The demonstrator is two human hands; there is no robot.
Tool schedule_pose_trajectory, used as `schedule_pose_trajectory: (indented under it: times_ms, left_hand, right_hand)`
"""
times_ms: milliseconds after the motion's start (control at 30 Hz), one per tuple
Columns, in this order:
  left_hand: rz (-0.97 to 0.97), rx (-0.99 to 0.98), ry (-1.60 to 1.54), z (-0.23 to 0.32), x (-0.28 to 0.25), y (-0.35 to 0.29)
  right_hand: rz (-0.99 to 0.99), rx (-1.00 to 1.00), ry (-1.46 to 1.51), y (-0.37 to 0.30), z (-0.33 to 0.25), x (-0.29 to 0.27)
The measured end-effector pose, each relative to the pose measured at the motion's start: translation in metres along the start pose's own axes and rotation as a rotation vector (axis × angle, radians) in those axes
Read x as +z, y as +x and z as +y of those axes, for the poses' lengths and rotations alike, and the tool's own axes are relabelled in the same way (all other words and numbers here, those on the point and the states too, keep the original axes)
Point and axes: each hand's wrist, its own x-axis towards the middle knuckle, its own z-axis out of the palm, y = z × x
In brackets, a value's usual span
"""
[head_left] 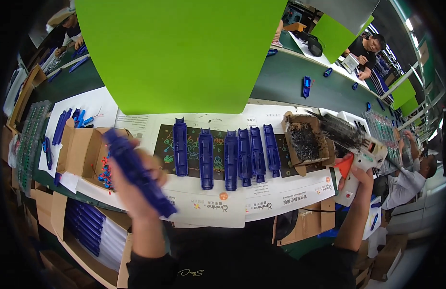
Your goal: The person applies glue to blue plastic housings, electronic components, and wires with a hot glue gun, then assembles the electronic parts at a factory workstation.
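Note:
My left hand (142, 192) grips a long blue plastic shell (131, 164), tilted and slightly blurred, above the left part of the bench. In my right hand (360, 182) is a white hot glue gun (370, 150) with an orange trigger. Its soot-black front part points up and left, over a small cardboard box (294, 157) with black residue inside. Between my hands, several open blue half shells (206, 159) lie side by side on a dark patterned mat (166, 144). White printed sheets (203, 197) are spread under and in front of the mat.
A green divider (179, 58) stands behind the mat. To the left, a cardboard box (77, 149) sits beside small red and blue parts (103, 173). Below it, an open carton (95, 260) holds stacked blue shells. Other people (370, 50) work at benches beyond.

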Motion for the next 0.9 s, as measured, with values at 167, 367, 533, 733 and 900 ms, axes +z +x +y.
schedule_pose_trajectory:
  times_ms: [167, 367, 533, 733, 900]
  left_hand:
    - [0.001, -0.334, 0.062, -0.02, -0.022, -0.012]
    - [-0.052, -0.553, 0.063, -0.045, -0.02, -0.022]
    - [0.056, -0.651, 0.157, -0.028, -0.054, -0.026]
    - [-0.493, -0.184, 0.696, -0.073, -0.019, -0.065]
    - [-0.704, -0.305, 0.757, -0.049, 0.008, -0.07]
  right_hand:
    - [0.178, 0.317, 0.054, 0.014, 0.088, -0.051]
    - [0.094, 0.476, -0.01, 0.053, 0.131, -0.023]
    - [0.201, 0.43, -0.141, 0.045, 0.135, -0.078]
    - [-0.423, -0.088, -0.09, -0.033, 0.109, 0.092]
    - [-0.49, 0.105, 0.621, -0.079, 0.12, 0.193]
